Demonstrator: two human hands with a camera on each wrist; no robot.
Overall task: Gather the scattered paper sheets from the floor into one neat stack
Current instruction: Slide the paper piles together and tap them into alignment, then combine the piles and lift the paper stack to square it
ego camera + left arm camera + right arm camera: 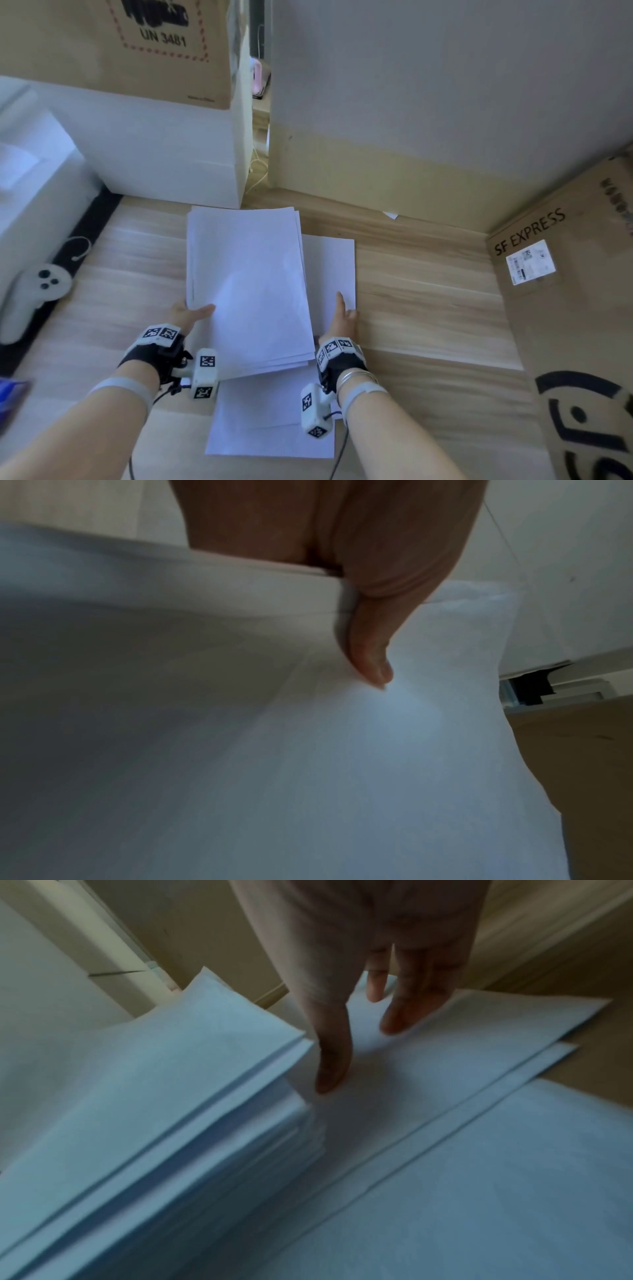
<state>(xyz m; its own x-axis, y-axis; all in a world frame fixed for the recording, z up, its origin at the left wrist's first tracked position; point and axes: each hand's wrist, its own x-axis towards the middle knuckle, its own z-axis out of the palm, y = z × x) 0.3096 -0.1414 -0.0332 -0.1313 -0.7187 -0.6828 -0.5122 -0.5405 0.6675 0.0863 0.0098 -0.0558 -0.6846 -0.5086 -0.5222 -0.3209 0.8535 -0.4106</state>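
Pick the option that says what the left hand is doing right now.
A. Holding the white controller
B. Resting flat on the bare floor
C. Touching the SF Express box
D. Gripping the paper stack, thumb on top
D: the left hand grips the stack at its near left edge, thumb on the top sheet and fingers behind it.

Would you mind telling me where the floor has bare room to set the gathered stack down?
Bare floor lies between the loose sheets and the SF Express box. It is crowded left, by the white controller.
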